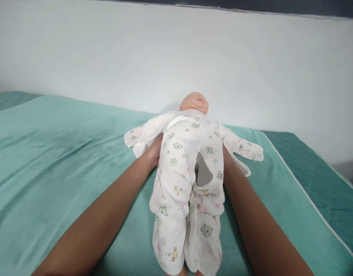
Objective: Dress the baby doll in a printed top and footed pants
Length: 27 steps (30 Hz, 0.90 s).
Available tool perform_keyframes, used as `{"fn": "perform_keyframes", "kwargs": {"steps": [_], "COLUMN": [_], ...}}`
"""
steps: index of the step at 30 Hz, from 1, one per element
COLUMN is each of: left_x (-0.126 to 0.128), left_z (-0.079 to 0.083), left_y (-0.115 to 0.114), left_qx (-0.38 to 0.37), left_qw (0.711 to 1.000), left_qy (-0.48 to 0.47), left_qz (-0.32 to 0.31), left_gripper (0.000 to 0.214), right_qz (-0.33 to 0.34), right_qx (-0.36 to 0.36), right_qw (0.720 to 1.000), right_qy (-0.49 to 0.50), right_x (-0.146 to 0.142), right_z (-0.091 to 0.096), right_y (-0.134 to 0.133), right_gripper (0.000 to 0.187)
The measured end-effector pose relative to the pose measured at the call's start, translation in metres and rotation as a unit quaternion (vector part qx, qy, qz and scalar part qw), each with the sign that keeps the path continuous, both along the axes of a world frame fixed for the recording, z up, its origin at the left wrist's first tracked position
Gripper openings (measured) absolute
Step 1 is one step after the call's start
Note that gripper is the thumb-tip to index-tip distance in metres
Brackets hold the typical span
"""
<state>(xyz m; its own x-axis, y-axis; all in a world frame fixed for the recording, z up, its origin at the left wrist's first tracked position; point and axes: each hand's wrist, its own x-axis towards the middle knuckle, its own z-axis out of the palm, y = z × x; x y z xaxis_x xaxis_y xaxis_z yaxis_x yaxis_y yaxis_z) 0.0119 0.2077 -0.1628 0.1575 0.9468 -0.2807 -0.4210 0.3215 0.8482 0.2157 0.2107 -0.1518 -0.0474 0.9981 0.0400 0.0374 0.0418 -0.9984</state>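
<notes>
A baby doll lies on its back, head toward the wall, its feet just showing at the bottom edge. It is dressed in a white patterned top with sleeves spread to both sides. White split-crotch pants with green bear prints cover its front up to the chest. My left hand reaches under the clothing at the doll's left-of-view side, fingers hidden. On the other side my right hand is likewise tucked beneath the cloth by the doll's body, its fingers out of sight.
A green plush blanket with wrinkles at left lies under the doll. Darker green fabric borders it at right, past a pale edge. A white wall rises directly behind the doll's head.
</notes>
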Motion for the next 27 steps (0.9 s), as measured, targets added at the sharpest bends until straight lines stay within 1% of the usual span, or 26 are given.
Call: {"fn": "perform_keyframes", "kwargs": {"steps": [3, 5, 8, 11, 15, 18, 20, 23, 25, 27], "left_x": [-0.001, -0.001, 0.000, 0.000, -0.003, -0.006, -0.008, -0.009, -0.011, -0.013], "left_z": [0.001, 0.002, 0.003, 0.003, -0.002, -0.008, -0.010, -0.011, -0.010, -0.010], "left_y": [-0.003, -0.005, -0.007, -0.007, -0.005, -0.001, 0.003, 0.006, 0.008, 0.009], "left_qx": [-0.001, -0.001, -0.003, 0.001, 0.016, 0.068, 0.106, 0.134, 0.153, 0.157], "left_qw": [1.000, 1.000, 1.000, 1.000, 0.999, 0.997, 0.992, 0.978, 0.958, 0.942], "left_qy": [0.010, 0.007, 0.004, 0.007, 0.017, 0.026, 0.046, 0.134, 0.214, 0.267], "left_qz": [0.018, 0.020, 0.018, 0.026, 0.034, 0.040, 0.055, 0.090, 0.117, 0.133], "left_gripper": [0.025, 0.027, 0.022, 0.017, 0.022, 0.029, 0.028, 0.023, 0.021, 0.019], "right_qz": [0.024, 0.023, 0.001, -0.012, -0.035, -0.039, -0.049, -0.099, -0.149, -0.190], "right_qx": [-0.076, -0.093, -0.092, -0.071, -0.041, -0.008, 0.021, 0.051, 0.082, 0.125], "right_qw": [0.991, 0.983, 0.982, 0.988, 0.997, 0.999, 0.997, 0.986, 0.974, 0.960], "right_qy": [0.112, 0.155, 0.164, 0.134, 0.058, 0.008, -0.049, -0.128, -0.151, -0.165], "right_x": [0.000, 0.002, 0.003, 0.003, 0.001, 0.003, 0.007, 0.013, 0.015, 0.016], "right_z": [-0.002, -0.006, -0.011, -0.013, -0.011, -0.007, -0.006, -0.008, -0.012, -0.015], "right_y": [0.001, 0.003, 0.007, 0.008, 0.008, 0.009, 0.011, 0.014, 0.016, 0.020], "right_gripper": [0.021, 0.016, 0.012, 0.014, 0.022, 0.027, 0.027, 0.024, 0.023, 0.021]}}
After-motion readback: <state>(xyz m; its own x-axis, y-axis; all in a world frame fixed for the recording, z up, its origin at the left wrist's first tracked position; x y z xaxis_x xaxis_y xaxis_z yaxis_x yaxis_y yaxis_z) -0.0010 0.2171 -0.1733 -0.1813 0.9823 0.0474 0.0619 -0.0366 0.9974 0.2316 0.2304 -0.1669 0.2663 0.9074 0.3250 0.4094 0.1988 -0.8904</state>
